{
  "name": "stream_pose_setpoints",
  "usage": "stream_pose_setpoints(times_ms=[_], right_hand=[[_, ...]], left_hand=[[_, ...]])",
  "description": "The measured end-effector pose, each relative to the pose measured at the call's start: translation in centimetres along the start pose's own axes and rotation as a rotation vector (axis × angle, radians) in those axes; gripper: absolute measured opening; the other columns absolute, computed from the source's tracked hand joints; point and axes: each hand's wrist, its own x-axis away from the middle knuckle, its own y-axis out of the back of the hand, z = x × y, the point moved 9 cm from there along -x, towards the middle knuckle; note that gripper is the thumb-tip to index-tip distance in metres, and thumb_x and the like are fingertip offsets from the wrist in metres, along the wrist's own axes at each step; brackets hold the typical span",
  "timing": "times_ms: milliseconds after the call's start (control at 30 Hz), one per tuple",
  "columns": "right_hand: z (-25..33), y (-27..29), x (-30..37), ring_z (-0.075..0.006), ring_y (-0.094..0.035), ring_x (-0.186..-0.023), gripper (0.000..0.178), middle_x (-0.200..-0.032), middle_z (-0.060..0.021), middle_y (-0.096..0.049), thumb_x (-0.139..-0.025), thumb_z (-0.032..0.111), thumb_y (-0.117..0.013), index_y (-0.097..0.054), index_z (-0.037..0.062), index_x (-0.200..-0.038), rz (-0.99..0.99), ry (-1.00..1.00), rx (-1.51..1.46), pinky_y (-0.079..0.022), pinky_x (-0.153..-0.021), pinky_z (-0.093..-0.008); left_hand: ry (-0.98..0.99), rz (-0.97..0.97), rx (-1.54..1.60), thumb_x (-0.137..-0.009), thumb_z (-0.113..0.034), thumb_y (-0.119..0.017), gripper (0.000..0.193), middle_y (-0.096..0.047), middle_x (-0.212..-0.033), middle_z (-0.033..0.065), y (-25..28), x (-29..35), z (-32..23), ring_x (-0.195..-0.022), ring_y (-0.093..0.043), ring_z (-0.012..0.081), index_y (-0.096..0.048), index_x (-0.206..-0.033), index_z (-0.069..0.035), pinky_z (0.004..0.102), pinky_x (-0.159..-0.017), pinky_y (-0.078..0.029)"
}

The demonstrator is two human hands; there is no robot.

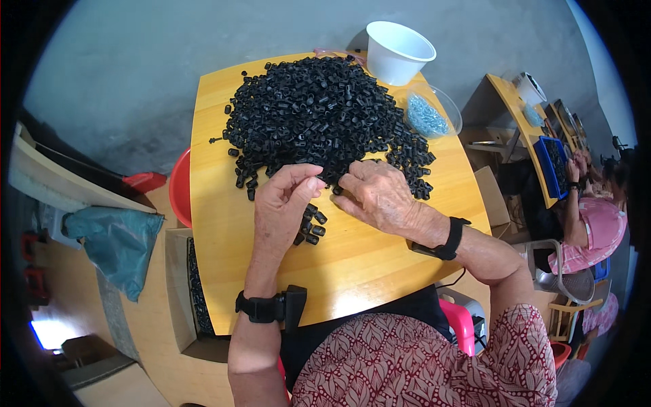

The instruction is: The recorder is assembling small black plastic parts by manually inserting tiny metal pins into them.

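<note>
A large heap of small black plastic parts (pixel 312 112) covers the far half of the yellow wooden table. My left hand (pixel 288 200) is at the heap's near edge, thumb and forefinger pinched together; what lies between their tips is too small to make out. Just to the right, my right hand (pixel 383 197) is curled palm down at the heap's edge. A small black part (pixel 337 190) shows between its thumb and forefinger. Several loose black parts (pixel 312 230) lie on the table beside my left hand, nearer to me.
A white tub (pixel 400 54) stands at the table's far right corner. Below it, a clear container holds small shiny bluish pieces (pixel 427 117). An open cardboard box (pixel 180 292) and a red basin (pixel 181 188) are left of the table. At right, a person in pink (pixel 597 224) works over a blue tray (pixel 550 169).
</note>
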Motion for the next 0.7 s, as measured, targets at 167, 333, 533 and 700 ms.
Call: stream_pose_setpoints(times_ms=[167, 333, 533, 700], right_hand=[[-0.2, -1.0, -0.1, -0.0275, -0.062, -0.081, 0.018, -0.081, -0.0081, -0.055, -0.082, 0.022, -0.071, -0.062, 0.0067, -0.081, 0.048, -0.035, -0.002, -0.051, -0.071, -0.0409], [0.5, -1.2, -0.4, -0.0265, -0.061, -0.080, 0.014, -0.081, -0.0075, -0.056, -0.082, 0.019, -0.069, -0.062, 0.0073, -0.081, 0.011, -0.006, 0.026, -0.050, -0.069, -0.0395], [1.2, -1.6, -0.6, -0.0257, -0.060, -0.076, 0.010, -0.077, -0.0072, -0.055, -0.083, 0.015, -0.066, -0.061, 0.0075, -0.079, 0.002, 0.072, 0.046, -0.050, -0.069, -0.0393], [1.0, -1.1, -0.6, -0.0260, -0.060, -0.074, 0.011, -0.075, -0.0076, -0.054, -0.083, 0.015, -0.067, -0.060, 0.0069, -0.078, -0.029, 0.097, -0.009, -0.050, -0.066, -0.0393]], left_hand=[[0.029, 0.008, 0.043, -0.096, -0.003, -0.060, 0.018, -0.070, -0.101, 0.0057, -0.1, 0.0, 0.0, -0.091, -0.068, 0.0112, -0.068, -0.112, 0.001, 0.0246, -0.081, -0.055], [0.020, 0.028, 0.014, -0.097, -0.004, -0.059, 0.018, -0.070, -0.099, 0.0060, -0.5, 0.2, 0.1, -0.089, -0.067, 0.0115, -0.067, -0.113, 0.000, 0.0251, -0.082, -0.054], [-0.005, 0.040, -0.004, -0.097, -0.004, -0.058, 0.019, -0.071, -0.096, 0.0062, -0.6, 0.1, -0.1, -0.086, -0.067, 0.0117, -0.067, -0.114, -0.001, 0.0251, -0.081, -0.053], [0.000, 0.037, -0.001, -0.097, -0.004, -0.058, 0.019, -0.071, -0.096, 0.0065, -0.8, 0.0, -0.3, -0.086, -0.067, 0.0118, -0.066, -0.114, -0.001, 0.0252, -0.081, -0.054]])
